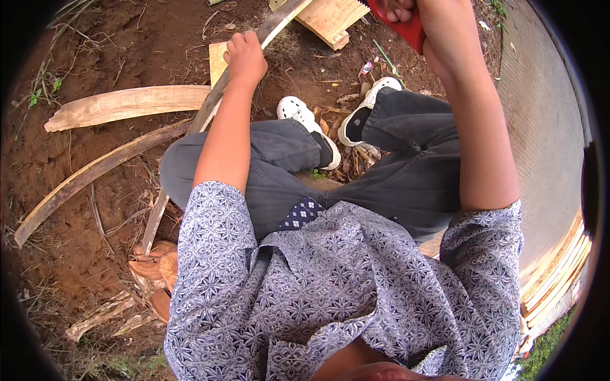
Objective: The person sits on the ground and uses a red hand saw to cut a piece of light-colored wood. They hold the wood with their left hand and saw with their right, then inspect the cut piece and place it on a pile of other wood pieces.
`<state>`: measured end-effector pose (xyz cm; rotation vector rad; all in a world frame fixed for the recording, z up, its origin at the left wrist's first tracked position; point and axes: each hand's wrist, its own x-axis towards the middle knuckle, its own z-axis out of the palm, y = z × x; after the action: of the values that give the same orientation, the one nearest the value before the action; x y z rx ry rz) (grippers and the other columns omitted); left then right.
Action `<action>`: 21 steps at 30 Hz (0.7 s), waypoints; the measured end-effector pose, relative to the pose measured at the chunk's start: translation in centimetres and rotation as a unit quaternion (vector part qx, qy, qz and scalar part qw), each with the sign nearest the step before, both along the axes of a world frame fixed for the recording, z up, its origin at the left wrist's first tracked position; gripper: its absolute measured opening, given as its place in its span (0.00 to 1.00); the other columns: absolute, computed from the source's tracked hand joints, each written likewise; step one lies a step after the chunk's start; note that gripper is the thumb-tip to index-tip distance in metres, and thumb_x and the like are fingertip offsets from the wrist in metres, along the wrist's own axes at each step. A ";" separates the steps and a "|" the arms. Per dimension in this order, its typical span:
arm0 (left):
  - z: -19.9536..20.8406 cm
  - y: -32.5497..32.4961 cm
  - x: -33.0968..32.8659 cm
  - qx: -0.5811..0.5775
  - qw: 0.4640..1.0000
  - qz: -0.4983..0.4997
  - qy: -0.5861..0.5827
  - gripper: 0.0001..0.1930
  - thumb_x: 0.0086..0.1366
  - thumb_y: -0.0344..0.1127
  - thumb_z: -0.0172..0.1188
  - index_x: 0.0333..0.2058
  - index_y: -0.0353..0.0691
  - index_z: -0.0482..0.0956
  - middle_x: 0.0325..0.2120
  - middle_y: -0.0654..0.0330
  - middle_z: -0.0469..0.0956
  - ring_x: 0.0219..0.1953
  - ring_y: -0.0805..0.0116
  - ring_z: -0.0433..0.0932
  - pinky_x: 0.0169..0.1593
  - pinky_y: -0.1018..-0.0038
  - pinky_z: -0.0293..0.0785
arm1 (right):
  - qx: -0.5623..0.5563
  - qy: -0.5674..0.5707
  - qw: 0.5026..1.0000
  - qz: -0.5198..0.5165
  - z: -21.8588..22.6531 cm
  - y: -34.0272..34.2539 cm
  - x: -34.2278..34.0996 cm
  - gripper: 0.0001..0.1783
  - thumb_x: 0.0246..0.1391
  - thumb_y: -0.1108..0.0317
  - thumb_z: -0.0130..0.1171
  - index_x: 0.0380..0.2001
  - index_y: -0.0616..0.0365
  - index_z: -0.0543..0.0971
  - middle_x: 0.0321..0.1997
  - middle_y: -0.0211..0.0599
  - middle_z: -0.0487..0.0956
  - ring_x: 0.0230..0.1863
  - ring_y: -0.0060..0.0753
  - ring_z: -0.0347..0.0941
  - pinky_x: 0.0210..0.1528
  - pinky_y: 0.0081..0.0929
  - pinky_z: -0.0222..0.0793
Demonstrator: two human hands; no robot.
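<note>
Weathered grey wooden slat (216, 101) gripped by left hand (244, 57); right hand (438, 25) clutches red handle (406, 28).

Two pale curved wood slabs (127, 105) (89, 174) lie on reddish-brown soil (70, 254) at the left of the frame. White shoes (305, 117) (372, 101) sit at upper centre. Wood scraps (152, 270) lie lower left; stacked pale boards (559, 273) fill the lower right.

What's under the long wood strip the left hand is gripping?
Under the long strip: a pale flat board piece and red-brown soil. The left hand covers the grip spot; the strip's lower part passes behind the left knee.
</note>
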<state>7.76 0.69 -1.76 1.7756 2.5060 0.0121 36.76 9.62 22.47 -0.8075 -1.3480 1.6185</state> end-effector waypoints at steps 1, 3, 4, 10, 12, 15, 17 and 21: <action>-1.0 -0.5 0.9 -0.019 1.000 -0.017 0.004 0.26 0.56 0.25 0.66 0.53 0.37 0.67 0.57 0.45 0.66 0.62 0.42 0.65 0.63 0.36 0.63 | 0.004 0.018 1.000 0.015 -1.0 0.3 0.3 0.19 0.70 0.64 0.57 0.57 0.67 0.78 0.24 0.23 0.74 0.21 0.14 0.64 0.24 0.17 0.62; -2.5 -1.3 0.9 -0.017 0.999 -0.034 -0.007 0.31 0.58 0.32 0.68 0.58 0.39 0.63 0.66 0.42 0.56 0.70 0.41 0.56 0.69 0.28 0.51 | -0.005 -0.057 0.998 0.011 -1.1 0.1 -0.5 0.19 0.70 0.64 0.56 0.57 0.64 0.79 0.26 0.23 0.76 0.21 0.13 0.64 0.25 0.17 0.62; -3.0 -1.4 0.1 -0.008 0.999 -0.020 -0.028 0.35 0.57 0.38 0.70 0.59 0.39 0.62 0.67 0.42 0.56 0.71 0.41 0.55 0.69 0.28 0.52 | -0.009 -0.095 0.995 0.009 -1.1 0.1 -0.8 0.18 0.70 0.64 0.56 0.57 0.63 0.80 0.27 0.22 0.76 0.21 0.13 0.65 0.25 0.17 0.62; -1.7 -0.2 -2.5 -0.062 0.985 0.099 -0.126 0.53 0.46 0.65 0.75 0.64 0.40 0.63 0.66 0.46 0.66 0.69 0.47 0.64 0.68 0.43 0.64 | 0.121 -0.213 0.969 -0.031 -7.8 -0.8 -0.1 0.18 0.65 0.66 0.63 0.54 0.66 0.82 0.43 0.35 0.86 0.41 0.21 0.77 0.48 0.23 0.74; -0.7 0.8 -2.8 -0.135 0.975 0.110 -0.137 0.53 0.45 0.67 0.75 0.63 0.40 0.66 0.60 0.48 0.73 0.65 0.49 0.72 0.65 0.51 0.71 | 0.048 -0.248 0.968 0.018 -8.4 -0.9 0.7 0.24 0.64 0.57 0.66 0.58 0.59 0.82 0.35 0.28 0.84 0.31 0.16 0.75 0.36 0.19 0.73; 0.9 0.7 -1.0 -0.126 0.985 0.061 -0.105 0.51 0.46 0.67 0.75 0.62 0.40 0.69 0.56 0.48 0.77 0.60 0.52 0.78 0.59 0.56 0.77 | 0.061 -0.246 0.967 0.036 -8.2 -0.7 0.6 0.24 0.65 0.56 0.66 0.58 0.59 0.82 0.34 0.25 0.83 0.31 0.14 0.73 0.34 0.18 0.71; 1.7 0.2 0.7 -0.135 0.984 0.055 -0.102 0.52 0.45 0.67 0.75 0.62 0.39 0.69 0.56 0.48 0.77 0.59 0.50 0.78 0.59 0.56 0.77 | 0.147 -0.249 0.957 0.023 -8.9 -0.6 0.5 0.24 0.65 0.56 0.65 0.58 0.59 0.82 0.33 0.25 0.83 0.30 0.12 0.72 0.32 0.17 0.70; 1.0 -0.4 0.9 -0.093 0.988 0.043 -0.111 0.54 0.46 0.74 0.71 0.61 0.38 0.70 0.56 0.46 0.76 0.62 0.49 0.75 0.60 0.54 0.75 | 0.090 -0.278 0.955 0.045 -9.6 -1.2 0.5 0.23 0.66 0.57 0.64 0.58 0.58 0.82 0.33 0.26 0.83 0.30 0.12 0.72 0.32 0.16 0.69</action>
<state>8.65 0.31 -0.81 1.5039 2.3389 -0.0181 37.21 8.39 12.84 -1.1566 -1.9176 1.3542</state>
